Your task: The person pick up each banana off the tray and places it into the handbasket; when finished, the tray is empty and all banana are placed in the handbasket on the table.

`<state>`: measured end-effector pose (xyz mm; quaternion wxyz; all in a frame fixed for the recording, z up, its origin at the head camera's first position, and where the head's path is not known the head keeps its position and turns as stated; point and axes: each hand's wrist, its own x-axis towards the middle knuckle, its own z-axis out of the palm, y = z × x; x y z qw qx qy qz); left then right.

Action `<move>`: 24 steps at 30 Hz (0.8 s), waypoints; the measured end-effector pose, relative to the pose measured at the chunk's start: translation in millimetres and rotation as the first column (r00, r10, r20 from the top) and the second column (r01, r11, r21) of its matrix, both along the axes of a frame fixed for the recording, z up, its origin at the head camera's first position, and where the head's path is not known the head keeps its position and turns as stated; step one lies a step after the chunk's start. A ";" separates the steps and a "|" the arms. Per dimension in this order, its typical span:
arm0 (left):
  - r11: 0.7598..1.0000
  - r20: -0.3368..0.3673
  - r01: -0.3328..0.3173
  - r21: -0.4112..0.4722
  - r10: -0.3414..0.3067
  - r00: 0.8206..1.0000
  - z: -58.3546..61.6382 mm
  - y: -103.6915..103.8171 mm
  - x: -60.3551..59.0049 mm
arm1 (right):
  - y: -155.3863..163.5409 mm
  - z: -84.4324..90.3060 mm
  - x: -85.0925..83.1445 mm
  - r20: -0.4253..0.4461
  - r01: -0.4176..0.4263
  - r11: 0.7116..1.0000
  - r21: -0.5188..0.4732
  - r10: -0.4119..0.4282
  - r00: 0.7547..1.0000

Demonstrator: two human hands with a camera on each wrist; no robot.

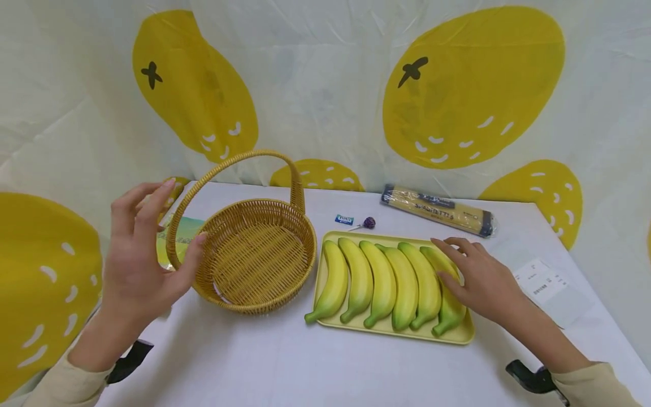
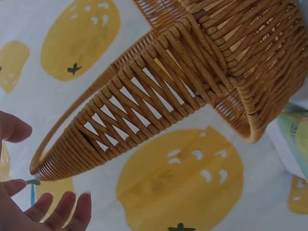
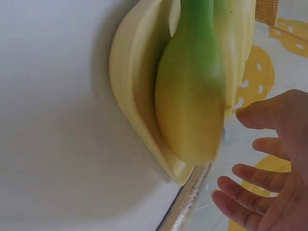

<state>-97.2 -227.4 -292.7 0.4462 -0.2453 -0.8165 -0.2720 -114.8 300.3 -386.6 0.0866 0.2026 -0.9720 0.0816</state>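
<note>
A round wicker basket [image 1: 254,257] with a tall arched handle [image 2: 144,101] stands empty left of centre on the white table. My left hand [image 1: 173,217] hovers open at its left side, fingers spread, with the thumb at the rim near the handle's base. In the left wrist view its fingertips [image 2: 62,211] are clear of the handle. Several yellow-green bananas [image 1: 386,280] lie side by side on a pale yellow tray [image 1: 458,337]. My right hand [image 1: 450,260] lies open over the rightmost banana [image 3: 192,96], fingers relaxed.
A long pack of spaghetti [image 1: 438,209] lies behind the tray. A purple lollipop [image 1: 368,223] and a small blue packet [image 1: 344,219] sit nearby. A green packet [image 1: 180,234] is behind the basket, a paper sheet [image 1: 546,285] at the right. A lemon-print cloth backs the table.
</note>
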 end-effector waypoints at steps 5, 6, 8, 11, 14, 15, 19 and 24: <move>0.999 0.139 -0.022 0.036 0.017 0.990 -7.1 -15.5 3.7 | 0.3 -5.1 3.7 0.027 0.024 1.000 -0.008 -0.024 0.999; 0.999 0.162 -0.030 0.043 0.022 0.986 -8.9 -17.9 3.9 | 0.7 -6.6 4.0 0.018 0.020 1.000 -0.010 -0.020 1.000; 0.997 0.198 -0.042 0.060 0.029 0.980 -11.9 -21.9 3.7 | 1.9 -9.5 4.3 -0.009 0.010 1.000 -0.009 -0.010 1.000; 0.995 0.230 -0.048 0.091 0.026 0.973 -15.3 -24.2 2.7 | 3.9 -12.9 4.6 -0.037 0.004 1.000 -0.012 -0.004 0.999; 0.992 0.257 -0.023 0.126 -0.010 0.966 -17.7 -24.2 3.1 | 5.1 -14.9 5.6 -0.026 0.015 1.000 -0.024 -0.016 1.000; 0.991 0.266 -0.018 0.136 -0.019 0.964 -18.3 -24.0 3.6 | 5.2 -15.2 6.1 -0.019 0.022 0.999 -0.029 -0.022 1.000; 0.989 0.303 -0.018 0.150 -0.029 0.953 -19.5 -23.9 5.8 | 5.2 -16.7 7.3 0.010 0.043 0.998 -0.040 -0.043 0.999; 0.989 0.314 -0.028 0.146 -0.020 0.949 -20.2 -23.9 6.7 | 3.1 -17.6 4.1 0.042 0.066 0.997 -0.035 -0.065 0.997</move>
